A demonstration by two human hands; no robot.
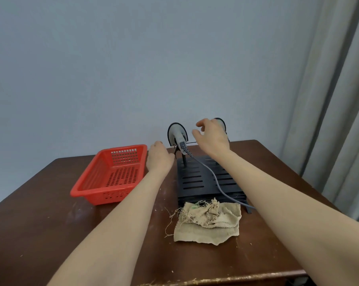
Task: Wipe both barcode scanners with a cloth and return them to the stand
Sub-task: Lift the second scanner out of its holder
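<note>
Both open, empty: left grip (pixel 160 154) beside left scanner (pixel 177 134); right grip (pixel 211 139) before right scanner (pixel 222 123).

A plain pale blue-grey painted wall (pixel 133 58) rises behind a dark brown wooden table (pixel 40 234), its scuffed top flecked with pale specks and its near edge worn. Light grey pleated curtains (pixel 339 100) hang at right, under soft, even light.
</note>
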